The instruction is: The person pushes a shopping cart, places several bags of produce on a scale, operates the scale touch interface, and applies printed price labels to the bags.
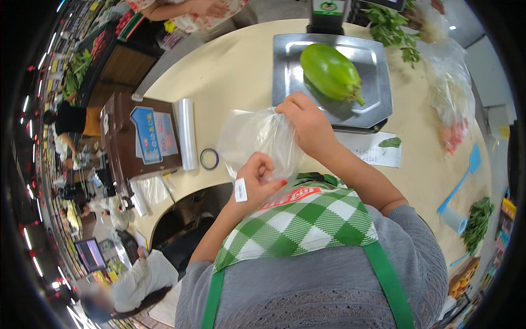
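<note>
A clear plastic bag (257,133) is stretched out in front of my apron. My right hand (310,125) pinches its upper right edge, close to the scale's front left corner. Lower down, my left hand (257,181) has curled fingers on the bag's lower part, its thumb pointing right; a white printed label (240,190) is stuck near the wrist. A large glossy green eggplant (328,70) lies on the metal pan of a weighing scale (287,74), its stem end towards the front right. The bag's lower end is partly hidden by my left hand.
Left of the bag are a tape roll (209,159), a plastic film roll (188,133) and a brown box (119,135). A printed paper (388,158) lies before the scale. Bagged produce (454,94), leafy greens (388,26) and a blue swatter (460,181) are rightward. Another person (193,14) stands across the table.
</note>
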Tool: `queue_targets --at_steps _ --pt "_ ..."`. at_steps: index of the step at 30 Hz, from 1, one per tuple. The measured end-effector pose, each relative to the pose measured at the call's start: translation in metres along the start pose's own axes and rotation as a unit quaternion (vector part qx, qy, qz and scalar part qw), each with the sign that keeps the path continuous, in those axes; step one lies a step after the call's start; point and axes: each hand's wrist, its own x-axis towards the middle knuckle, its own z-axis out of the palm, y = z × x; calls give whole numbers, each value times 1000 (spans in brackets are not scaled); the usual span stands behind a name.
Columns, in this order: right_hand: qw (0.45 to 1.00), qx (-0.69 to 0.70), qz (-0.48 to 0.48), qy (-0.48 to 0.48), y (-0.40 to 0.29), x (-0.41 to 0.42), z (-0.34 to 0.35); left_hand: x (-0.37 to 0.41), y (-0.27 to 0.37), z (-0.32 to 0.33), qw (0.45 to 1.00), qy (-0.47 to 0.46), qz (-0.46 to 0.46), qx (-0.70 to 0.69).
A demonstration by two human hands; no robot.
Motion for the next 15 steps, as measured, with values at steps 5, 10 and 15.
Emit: queue_targets --at_steps 5,10,15 --pt "803 465 370 -49 -10 15 -35 38 -51 -43 941 10 -21 339" --pt "788 533 309 -1 -26 60 -82 148 -51 -124 989 114 -93 10" --pt "951 275 42 136 -1 88 -142 173 57 -117 949 118 119 -268"
